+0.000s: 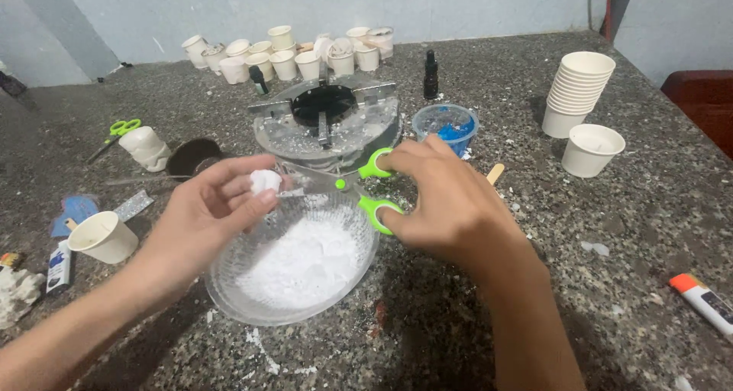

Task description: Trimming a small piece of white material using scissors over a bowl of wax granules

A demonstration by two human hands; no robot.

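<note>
A small white lump [266, 181] sits pinched between the fingertips of the left hand [208, 215], held above a clear bowl [229, 292] of white powder [301, 263]. The right hand [450, 200] is closed through the handles of green scissors [376, 196], whose blades (mostly hard to see) reach toward the lump. The bowl rests on the speckled bench [626, 231], near a stack of paper cups [578, 89].
</note>
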